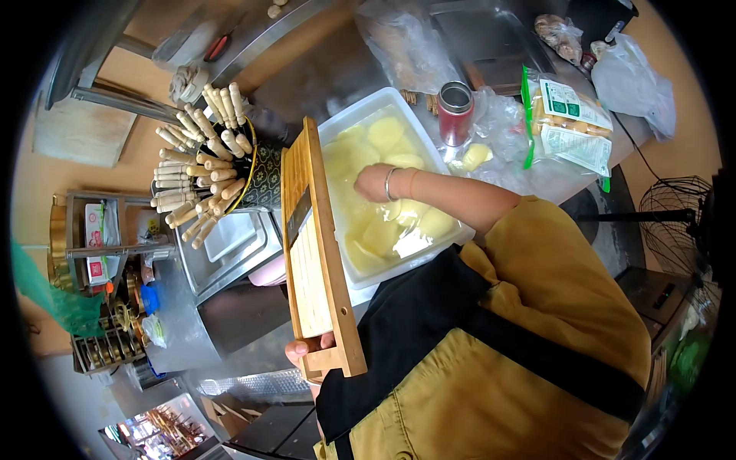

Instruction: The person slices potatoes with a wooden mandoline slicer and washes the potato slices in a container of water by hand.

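Steel bench: slices in tub prob. slick, fragile; hold edges. L hand: fingers grasp wooden slicer; R hand: can't tell.

Your left hand grips one end of a wooden mandoline slicer, which runs along the left side of the white plastic tub. Your right hand, with a bracelet at the wrist, reaches into the tub among pale yellow potato slices in liquid. Just right of the tub stands an open red flask; farther right lies a green-edged packet. Left of the tub, wooden-handled tools crowd a patterned bucket.
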A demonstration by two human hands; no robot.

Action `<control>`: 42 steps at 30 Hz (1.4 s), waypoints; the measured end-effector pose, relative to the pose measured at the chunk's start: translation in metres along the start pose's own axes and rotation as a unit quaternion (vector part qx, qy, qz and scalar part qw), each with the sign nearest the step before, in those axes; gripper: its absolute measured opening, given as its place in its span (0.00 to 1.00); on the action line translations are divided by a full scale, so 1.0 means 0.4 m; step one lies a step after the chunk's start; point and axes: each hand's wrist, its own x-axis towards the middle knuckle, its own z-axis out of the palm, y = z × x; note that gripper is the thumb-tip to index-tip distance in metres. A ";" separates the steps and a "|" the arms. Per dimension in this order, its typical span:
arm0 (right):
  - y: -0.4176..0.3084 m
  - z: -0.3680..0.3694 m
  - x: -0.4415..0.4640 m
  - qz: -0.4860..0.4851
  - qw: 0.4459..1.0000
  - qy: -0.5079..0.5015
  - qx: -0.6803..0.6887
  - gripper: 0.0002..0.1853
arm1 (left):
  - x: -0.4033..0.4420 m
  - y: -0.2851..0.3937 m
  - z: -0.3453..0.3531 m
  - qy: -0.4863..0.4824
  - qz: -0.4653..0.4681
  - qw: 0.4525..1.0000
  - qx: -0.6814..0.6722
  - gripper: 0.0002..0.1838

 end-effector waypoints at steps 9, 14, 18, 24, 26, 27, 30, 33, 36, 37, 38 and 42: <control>-0.023 0.064 -0.016 0.066 0.993 0.017 0.096 0.12 | 0.015 0.010 -0.014 -0.012 -0.011 1.000 -0.002 0.36; 0.069 0.040 -0.072 0.098 0.927 0.208 0.297 0.13 | 0.021 0.014 -0.019 -0.016 -0.017 1.000 0.000 0.37; 0.089 0.011 -0.114 0.134 0.845 0.174 0.489 0.10 | 0.028 0.016 -0.023 -0.019 -0.024 1.000 0.002 0.37; 0.087 0.042 -0.115 0.090 0.650 0.199 0.728 0.06 | 0.034 0.020 -0.026 -0.021 -0.033 0.999 0.006 0.37; 0.086 0.054 -0.122 0.132 0.726 0.152 0.657 0.06 | 0.038 0.021 -0.029 -0.021 -0.035 0.999 0.009 0.37; 0.077 0.062 -0.132 0.132 0.726 0.152 0.657 0.06 | 0.037 0.022 -0.028 -0.021 -0.036 0.999 0.011 0.37; 0.009 0.080 -0.164 -0.010 0.979 0.137 0.150 0.06 | 0.039 0.021 -0.028 -0.017 -0.032 0.999 0.012 0.38; -0.062 0.101 -0.184 -0.042 0.993 0.105 -0.037 0.05 | 0.043 0.016 -0.015 0.007 -0.022 1.000 0.018 0.39; -0.062 0.123 -0.166 -0.062 0.989 0.135 -0.025 0.07 | 0.040 0.010 -0.009 -0.003 -0.003 1.000 -0.005 0.39; -0.058 0.116 -0.169 -0.062 0.988 0.137 -0.024 0.07 | 0.038 0.012 -0.009 -0.002 -0.003 1.000 -0.003 0.39; -0.051 0.109 -0.177 -0.052 0.987 0.155 0.013 0.07 | 0.035 0.013 -0.010 -0.002 -0.002 1.000 0.002 0.38; -0.006 0.075 -0.222 0.003 0.966 0.215 0.142 0.04 | 0.045 0.015 0.007 -0.019 -0.032 0.999 0.004 0.36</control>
